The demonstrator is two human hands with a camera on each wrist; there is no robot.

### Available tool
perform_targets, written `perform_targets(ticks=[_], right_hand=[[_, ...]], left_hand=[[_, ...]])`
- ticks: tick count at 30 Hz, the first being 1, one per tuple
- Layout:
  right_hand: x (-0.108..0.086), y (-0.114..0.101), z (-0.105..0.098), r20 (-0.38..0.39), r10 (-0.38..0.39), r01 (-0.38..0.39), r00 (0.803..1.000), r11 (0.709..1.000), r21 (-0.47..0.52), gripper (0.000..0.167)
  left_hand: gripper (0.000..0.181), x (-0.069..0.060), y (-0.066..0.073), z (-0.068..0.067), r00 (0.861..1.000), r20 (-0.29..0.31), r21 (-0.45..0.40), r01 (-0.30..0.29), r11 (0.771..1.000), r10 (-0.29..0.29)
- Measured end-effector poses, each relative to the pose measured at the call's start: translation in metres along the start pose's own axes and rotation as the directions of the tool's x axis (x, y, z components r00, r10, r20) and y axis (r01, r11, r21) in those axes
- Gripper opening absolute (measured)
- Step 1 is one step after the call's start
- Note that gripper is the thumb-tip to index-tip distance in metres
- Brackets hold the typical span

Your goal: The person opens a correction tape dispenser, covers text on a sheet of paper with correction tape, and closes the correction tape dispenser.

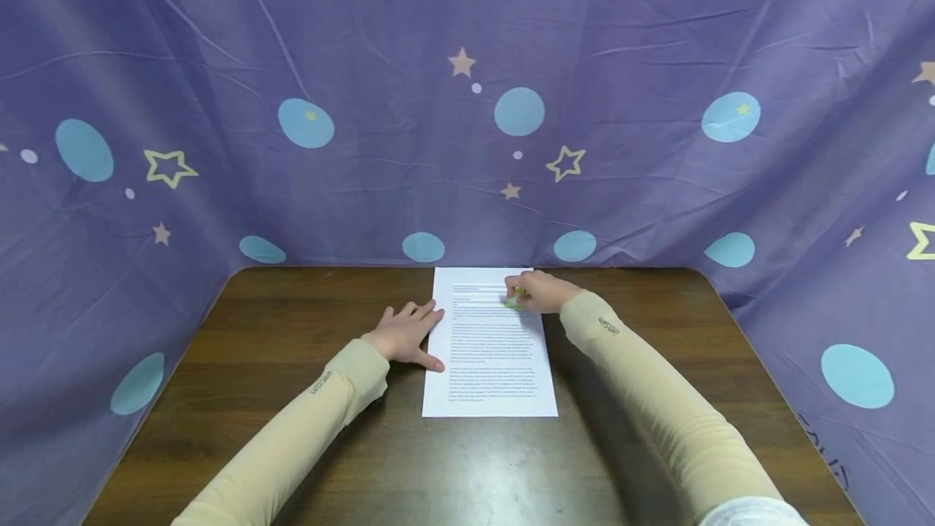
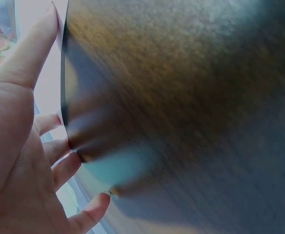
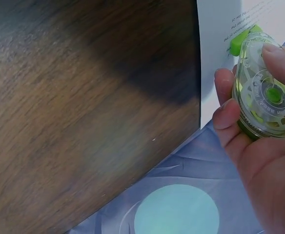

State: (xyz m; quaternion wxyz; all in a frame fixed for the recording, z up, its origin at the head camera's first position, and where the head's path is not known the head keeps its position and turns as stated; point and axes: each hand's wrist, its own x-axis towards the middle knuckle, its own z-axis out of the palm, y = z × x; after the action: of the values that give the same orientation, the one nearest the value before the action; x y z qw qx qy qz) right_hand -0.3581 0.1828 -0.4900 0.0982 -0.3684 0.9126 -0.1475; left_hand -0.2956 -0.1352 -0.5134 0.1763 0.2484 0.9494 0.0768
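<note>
A printed sheet of paper (image 1: 491,347) lies flat near the table's far edge. With fingers spread, my left hand (image 1: 406,336) rests at the sheet's left edge, its thumb and some fingertips on the paper; the left wrist view shows the same hand (image 2: 20,141) from the palm side. My right hand (image 1: 546,292) grips a correction tape dispenser (image 3: 267,92) with a clear case and green parts. The dispenser's green tip (image 3: 245,40) is at the printed lines in the upper right of the sheet. Whether it touches the paper I cannot tell.
The brown wooden table (image 1: 292,364) reaches out on both sides of the sheet. Directly behind its far edge hangs a purple curtain (image 1: 409,104) with stars and blue ovals, which also runs along the left and right sides.
</note>
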Motion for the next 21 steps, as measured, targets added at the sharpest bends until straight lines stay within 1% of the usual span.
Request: perform_targets(ticks=[7, 10, 17, 21], right_hand=[[-0.003, 0.003, 0.000, -0.001, 0.010, -0.010, 1.000, 1.000, -0.011, 0.023], [-0.005, 0.003, -0.002, 0.000, 0.015, -0.015, 1.000, 1.000, -0.009, 0.024], [-0.009, 0.006, -0.003, 0.013, 0.014, -0.014, 1.000, 1.000, -0.005, 0.020], [-0.012, 0.009, -0.001, 0.010, 0.015, -0.015, 1.000, 1.000, -0.007, 0.020]], left_hand=[[0.113, -0.001, 0.002, -0.002, 1.000, 0.012, 0.012, -0.006, 1.000, 0.006], [0.112, -0.003, 0.003, -0.005, 1.000, 0.001, 0.014, -0.020, 1.000, 0.020], [0.114, -0.005, 0.004, -0.007, 1.000, 0.017, 0.008, -0.011, 1.000, 0.011], [0.114, -0.007, 0.005, -0.007, 1.000, 0.012, -0.007, -0.016, 1.000, 0.016]])
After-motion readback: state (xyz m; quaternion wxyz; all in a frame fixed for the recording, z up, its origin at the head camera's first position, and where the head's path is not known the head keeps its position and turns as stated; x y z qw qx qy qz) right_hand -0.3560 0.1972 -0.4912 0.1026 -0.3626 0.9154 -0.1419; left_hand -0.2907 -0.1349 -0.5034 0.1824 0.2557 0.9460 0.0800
